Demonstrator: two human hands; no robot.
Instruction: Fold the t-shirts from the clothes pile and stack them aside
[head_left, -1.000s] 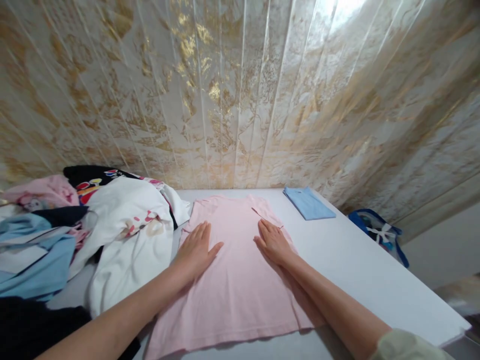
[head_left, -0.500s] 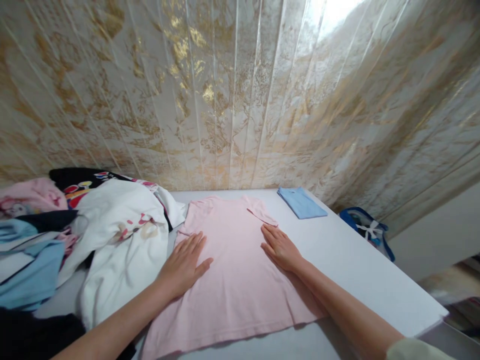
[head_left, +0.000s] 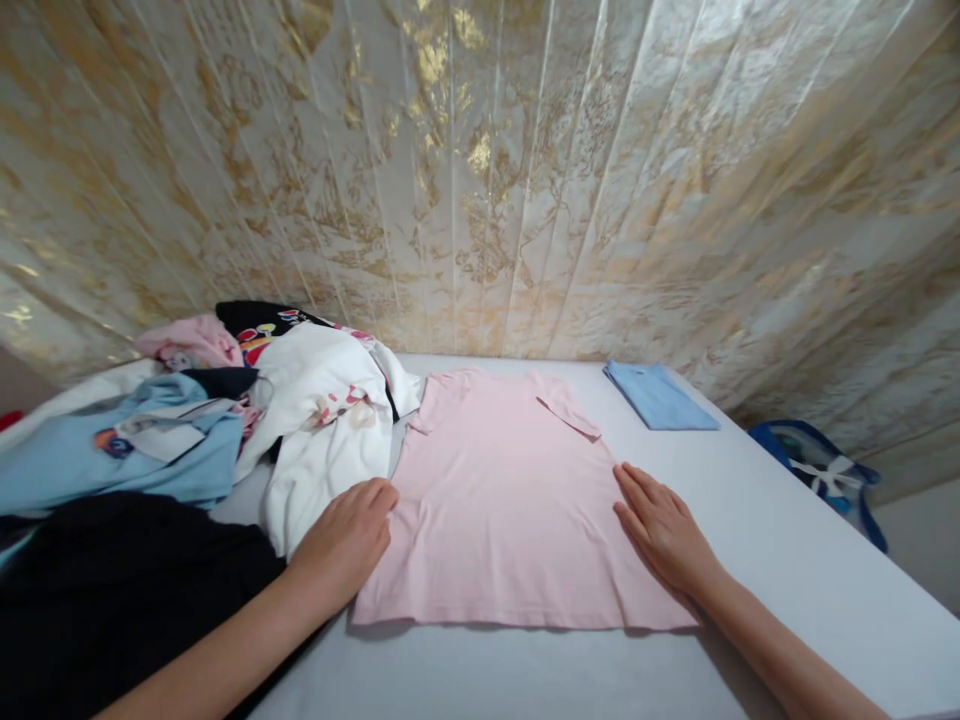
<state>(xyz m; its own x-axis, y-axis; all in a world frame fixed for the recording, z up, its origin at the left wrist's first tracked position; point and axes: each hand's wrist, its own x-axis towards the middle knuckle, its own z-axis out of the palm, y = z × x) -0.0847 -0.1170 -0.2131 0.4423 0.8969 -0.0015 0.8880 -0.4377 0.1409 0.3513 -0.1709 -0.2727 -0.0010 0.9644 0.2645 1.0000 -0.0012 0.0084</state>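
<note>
A pale pink T-shirt point(head_left: 510, 500) lies spread flat on the white table, its neck end toward the wall and its hem toward me. At the shirt's left side edge, my left hand point(head_left: 349, 535) is closed, with its fingers bent over the fabric; small creases run from there. My right hand point(head_left: 664, 525) rests along the right side edge, fingers stretched out and palm down. The right sleeve is slightly turned, showing a darker underside.
A heap of clothes fills the left side: a white garment point(head_left: 330, 400), a light blue one point(head_left: 187, 440) and a black one point(head_left: 127, 590). A folded blue garment point(head_left: 660, 397) lies at the back right of the table point(head_left: 810, 560). Beyond the right edge is a blue-trimmed clear bag point(head_left: 825, 475).
Both hands have moved off the shirt's upper middle to its side edges, farther apart and nearer the hem. My left fingers have curled. The shirt's hem lies straighter, and the view has shifted left.
</note>
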